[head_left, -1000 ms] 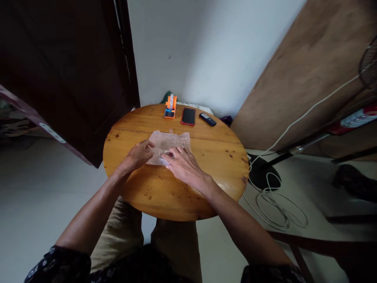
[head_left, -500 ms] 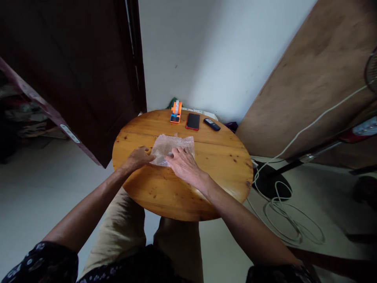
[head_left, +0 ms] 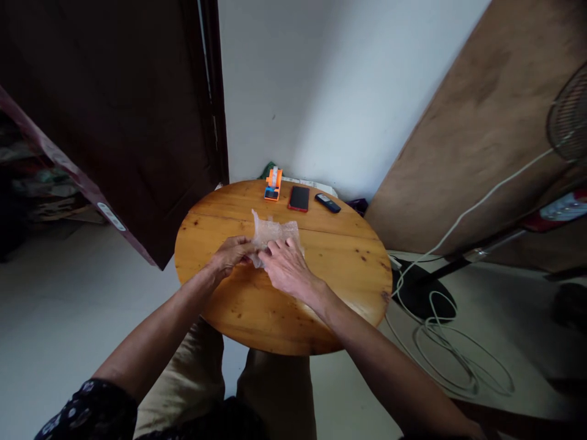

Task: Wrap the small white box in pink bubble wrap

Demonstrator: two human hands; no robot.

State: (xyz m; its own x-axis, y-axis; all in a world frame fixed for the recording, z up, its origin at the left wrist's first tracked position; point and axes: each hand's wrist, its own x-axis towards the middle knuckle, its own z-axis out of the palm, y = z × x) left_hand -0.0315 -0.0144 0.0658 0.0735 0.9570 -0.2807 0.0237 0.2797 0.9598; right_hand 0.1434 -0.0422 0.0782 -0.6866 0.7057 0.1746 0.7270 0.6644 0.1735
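A sheet of clear bubble wrap [head_left: 277, 231] lies on the round wooden table [head_left: 339, 269], its left side lifted and folded inward. My left hand [head_left: 233, 253] pinches the left edge of the wrap between thumb and fingers. Across the wrap's near part rests my right hand [head_left: 285, 263], fingers curled down and pressing on it. Whatever may lie under the right fingers is hidden. Beyond the wrap stand an orange and blue tape dispenser [head_left: 273, 183], a phone with a red edge [head_left: 299, 198] and a small dark handset [head_left: 327, 203].
A dark door [head_left: 114, 122] stands at the left, and a white wall [head_left: 321, 91] rises behind the table. On the right floor are a standing fan's black base [head_left: 424, 293] and a coiled white cable [head_left: 447, 342]. A wooden board [head_left: 458, 153] leans behind them.
My left hand has moved right and taken hold of the wrap's left edge, which is now raised and folded inward. My right hand stays on the wrap. The view has shifted slightly.
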